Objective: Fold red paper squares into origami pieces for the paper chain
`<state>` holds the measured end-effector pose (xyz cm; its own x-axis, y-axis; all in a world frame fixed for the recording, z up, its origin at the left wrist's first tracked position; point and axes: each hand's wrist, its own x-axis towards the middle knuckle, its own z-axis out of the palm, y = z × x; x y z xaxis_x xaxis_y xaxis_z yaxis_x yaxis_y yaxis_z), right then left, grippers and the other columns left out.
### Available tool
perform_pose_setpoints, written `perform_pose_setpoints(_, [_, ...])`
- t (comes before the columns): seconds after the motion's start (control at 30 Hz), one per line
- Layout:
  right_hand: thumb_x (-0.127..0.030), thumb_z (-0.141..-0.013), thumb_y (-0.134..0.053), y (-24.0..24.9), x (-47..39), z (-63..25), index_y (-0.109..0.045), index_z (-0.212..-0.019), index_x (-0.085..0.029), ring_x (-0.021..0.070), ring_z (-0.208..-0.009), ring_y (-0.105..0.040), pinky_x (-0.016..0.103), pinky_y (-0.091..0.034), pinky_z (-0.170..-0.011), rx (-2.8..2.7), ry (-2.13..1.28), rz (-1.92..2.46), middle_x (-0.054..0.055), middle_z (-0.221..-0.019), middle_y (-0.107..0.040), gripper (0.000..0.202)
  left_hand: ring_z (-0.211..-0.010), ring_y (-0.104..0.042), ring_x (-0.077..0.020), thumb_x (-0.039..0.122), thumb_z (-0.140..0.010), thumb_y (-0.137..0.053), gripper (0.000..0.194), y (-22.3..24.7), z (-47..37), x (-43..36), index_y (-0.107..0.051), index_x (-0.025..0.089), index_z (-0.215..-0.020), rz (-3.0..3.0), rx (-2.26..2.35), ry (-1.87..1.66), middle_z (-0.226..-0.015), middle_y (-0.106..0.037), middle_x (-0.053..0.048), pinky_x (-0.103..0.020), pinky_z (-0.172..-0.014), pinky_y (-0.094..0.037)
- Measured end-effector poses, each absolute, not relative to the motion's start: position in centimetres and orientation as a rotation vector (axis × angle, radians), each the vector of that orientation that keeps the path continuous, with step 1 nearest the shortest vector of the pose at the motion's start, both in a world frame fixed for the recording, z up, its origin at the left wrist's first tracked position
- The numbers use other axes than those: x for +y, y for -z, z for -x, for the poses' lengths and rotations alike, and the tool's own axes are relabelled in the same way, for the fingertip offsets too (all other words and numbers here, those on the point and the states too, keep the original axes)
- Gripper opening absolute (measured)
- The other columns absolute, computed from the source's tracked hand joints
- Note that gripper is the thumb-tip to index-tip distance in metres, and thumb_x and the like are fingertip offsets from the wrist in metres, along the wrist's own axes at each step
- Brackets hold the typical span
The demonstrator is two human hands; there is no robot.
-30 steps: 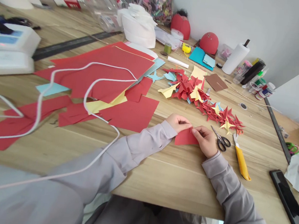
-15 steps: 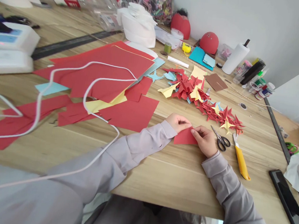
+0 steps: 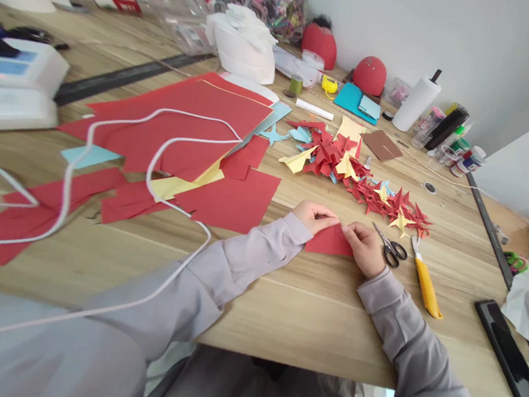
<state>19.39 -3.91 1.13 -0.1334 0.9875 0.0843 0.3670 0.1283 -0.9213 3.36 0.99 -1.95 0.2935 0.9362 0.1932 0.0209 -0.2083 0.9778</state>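
Note:
A small piece of red paper (image 3: 328, 242) lies on the wooden table (image 3: 283, 305) between my hands. My left hand (image 3: 313, 216) pinches its far edge from the left. With thumb and fingers together, my right hand (image 3: 364, 247) grips the same paper near its upper right. Close to the right hand are scissors (image 3: 395, 252) with black handles and a yellow utility knife (image 3: 427, 285). Beyond both hands spreads a pile of folded paper stars (image 3: 335, 158), mostly red, with some yellow and light blue. The paper's underside is hidden.
Large red sheets (image 3: 173, 122) and red strips (image 3: 36, 209) cover the left side, with a white cable (image 3: 68, 187) looped across them. A black phone (image 3: 505, 349) lies at the right. Several bottles (image 3: 469, 161), a white roll (image 3: 416, 103) and a yellow tape measure (image 3: 330, 84) stand farther back.
The right hand's thumb and fingers have shifted slightly to the right along the red paper, and more of the paper shows. The left hand has stayed nearly still.

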Motion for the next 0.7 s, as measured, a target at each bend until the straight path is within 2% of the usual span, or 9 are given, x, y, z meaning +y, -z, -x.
perform_pose_setpoints(0.2, [-0.052,-0.071,-0.063,-0.54,-3.8,-19.45,-0.059,-0.063,-0.017,0.0092,-0.051,-0.039,0.023,-0.031,-0.049,-1.56,-1.023,1.359,-0.002,-0.056,-0.05,0.036,-0.074,-0.066,-0.017,0.032,-0.066,-0.068,0.018,1.87,-3.26,1.02,-0.073,0.016,-0.072,-1.526,0.929,-1.077,-0.076,-0.073,-0.004,-0.026,-0.071,-0.05])
perform_pose_setpoints(0.37, [-0.048,-0.073,-0.063,-0.31,-3.87,-19.51,-0.061,-0.065,-0.016,0.0108,-0.056,-0.047,0.024,-0.037,-0.054,-1.546,-0.972,1.347,0.0,-0.059,-0.056,0.033,-0.07,-0.065,-0.0169,0.03,-0.064,-0.068,0.02,1.78,-3.27,1.05,-0.073,0.013,-0.074,-1.461,0.901,-1.042,-0.073,-0.072,-0.005,-0.026,-0.067,-0.05])
perform_pose_setpoints(0.7, [-0.048,-0.072,-0.064,-0.21,-3.87,-19.43,-0.06,-0.063,-0.017,0.0105,-0.052,-0.045,0.023,-0.036,-0.05,-1.559,-0.905,1.393,-0.001,-0.056,-0.055,0.032,-0.064,-0.064,-0.0166,0.026,-0.051,-0.077,0.026,1.33,-3.27,0.88,-0.071,0.011,-0.072,-1.369,0.861,-0.994,-0.07,-0.071,-0.005,-0.026,-0.063,-0.051])
